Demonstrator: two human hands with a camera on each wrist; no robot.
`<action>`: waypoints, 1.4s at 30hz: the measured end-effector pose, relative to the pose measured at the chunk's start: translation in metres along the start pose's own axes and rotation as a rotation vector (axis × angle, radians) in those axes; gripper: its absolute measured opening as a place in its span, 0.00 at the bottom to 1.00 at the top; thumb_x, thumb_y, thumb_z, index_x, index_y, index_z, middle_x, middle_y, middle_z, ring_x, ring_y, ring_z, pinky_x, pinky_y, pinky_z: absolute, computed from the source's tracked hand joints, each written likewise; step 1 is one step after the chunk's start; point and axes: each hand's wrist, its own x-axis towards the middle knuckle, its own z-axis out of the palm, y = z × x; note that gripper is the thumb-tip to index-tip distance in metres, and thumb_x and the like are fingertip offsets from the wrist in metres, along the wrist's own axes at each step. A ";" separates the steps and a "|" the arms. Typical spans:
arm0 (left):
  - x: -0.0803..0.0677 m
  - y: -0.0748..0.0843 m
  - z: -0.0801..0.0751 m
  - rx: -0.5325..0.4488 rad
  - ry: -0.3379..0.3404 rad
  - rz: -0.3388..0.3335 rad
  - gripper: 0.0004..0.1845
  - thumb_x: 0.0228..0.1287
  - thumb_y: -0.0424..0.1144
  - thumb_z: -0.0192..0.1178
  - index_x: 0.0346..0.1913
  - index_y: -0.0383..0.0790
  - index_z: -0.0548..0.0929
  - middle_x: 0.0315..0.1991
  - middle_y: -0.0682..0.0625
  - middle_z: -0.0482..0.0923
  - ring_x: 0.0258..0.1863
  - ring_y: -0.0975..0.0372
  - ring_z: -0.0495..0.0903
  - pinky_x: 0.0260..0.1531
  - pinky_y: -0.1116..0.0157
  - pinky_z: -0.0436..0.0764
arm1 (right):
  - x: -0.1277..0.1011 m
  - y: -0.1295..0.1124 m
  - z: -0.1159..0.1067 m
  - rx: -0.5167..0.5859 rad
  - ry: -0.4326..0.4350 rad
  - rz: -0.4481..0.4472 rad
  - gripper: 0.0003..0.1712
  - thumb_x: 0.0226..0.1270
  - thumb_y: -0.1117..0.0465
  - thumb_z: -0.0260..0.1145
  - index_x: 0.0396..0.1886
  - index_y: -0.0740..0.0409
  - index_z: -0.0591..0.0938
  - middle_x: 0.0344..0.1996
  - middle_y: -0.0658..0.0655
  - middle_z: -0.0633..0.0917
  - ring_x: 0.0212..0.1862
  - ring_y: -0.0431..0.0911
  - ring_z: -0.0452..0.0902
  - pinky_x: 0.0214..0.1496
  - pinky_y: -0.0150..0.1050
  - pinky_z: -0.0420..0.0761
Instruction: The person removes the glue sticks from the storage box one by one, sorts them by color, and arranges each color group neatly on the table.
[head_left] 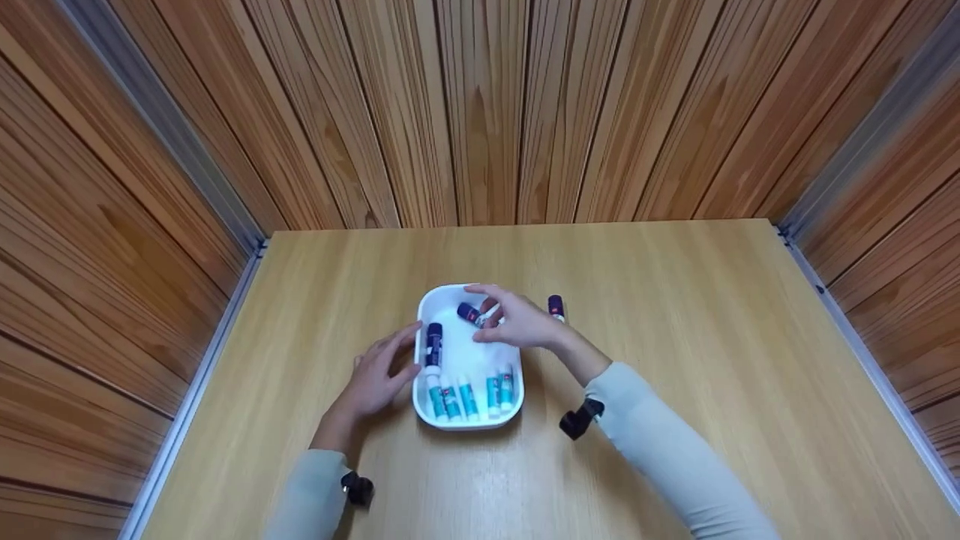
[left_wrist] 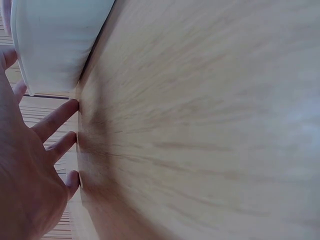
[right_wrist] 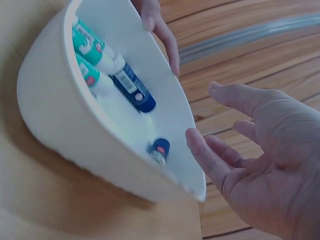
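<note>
A white tub (head_left: 465, 358) stands on the table with several glue sticks in it. My right hand (head_left: 521, 322) is over its far right side, thumb and fingers apart and nothing between them. Just by those fingertips a dark blue glue stick (right_wrist: 161, 148) lies in the tub. A second dark blue glue stick (head_left: 433, 345) lies along the left wall. Several teal and white glue sticks (head_left: 468, 400) are grouped at the near end. My left hand (head_left: 381, 373) touches the tub's left rim with loosely spread fingers; in the left wrist view, other fingertips (left_wrist: 70, 106) reach down to the table.
Another dark blue glue stick (head_left: 556, 306) is on the table right of the tub, partly hidden behind my right wrist. Wooden plank walls (head_left: 480, 112) enclose the table (head_left: 675, 300) at the back and sides.
</note>
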 end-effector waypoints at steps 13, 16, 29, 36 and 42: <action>-0.002 0.001 0.000 0.015 0.011 0.025 0.40 0.82 0.56 0.64 0.90 0.77 0.59 0.90 0.58 0.67 0.91 0.46 0.59 0.86 0.30 0.50 | 0.022 -0.013 0.033 0.018 -0.062 -0.053 0.47 0.79 0.61 0.75 0.91 0.54 0.65 0.71 0.73 0.80 0.66 0.59 0.85 0.68 0.51 0.87; -0.001 0.000 -0.001 0.019 0.009 0.027 0.40 0.82 0.57 0.63 0.90 0.76 0.59 0.90 0.58 0.67 0.91 0.46 0.59 0.86 0.30 0.51 | 0.026 -0.010 0.040 0.054 -0.067 -0.036 0.47 0.79 0.60 0.75 0.91 0.52 0.65 0.72 0.72 0.80 0.69 0.62 0.84 0.71 0.54 0.86; 0.002 -0.002 -0.001 0.032 0.002 0.027 0.40 0.83 0.60 0.62 0.90 0.75 0.57 0.90 0.55 0.67 0.91 0.43 0.58 0.85 0.24 0.47 | 0.038 0.010 0.068 0.138 -0.015 0.062 0.49 0.76 0.57 0.78 0.91 0.45 0.66 0.72 0.67 0.80 0.67 0.58 0.84 0.74 0.57 0.82; 0.002 -0.002 -0.001 0.032 0.005 0.032 0.40 0.83 0.61 0.62 0.90 0.75 0.57 0.89 0.55 0.69 0.91 0.43 0.59 0.84 0.24 0.48 | 0.045 0.015 0.077 0.177 -0.017 0.102 0.53 0.75 0.59 0.79 0.92 0.43 0.62 0.72 0.65 0.79 0.61 0.53 0.87 0.71 0.53 0.85; 0.000 -0.002 -0.002 0.019 -0.004 0.018 0.39 0.83 0.62 0.61 0.89 0.78 0.57 0.89 0.57 0.68 0.92 0.44 0.58 0.85 0.23 0.45 | 0.049 0.020 0.084 0.214 -0.005 0.155 0.55 0.73 0.60 0.80 0.93 0.42 0.62 0.71 0.64 0.80 0.54 0.49 0.89 0.64 0.45 0.85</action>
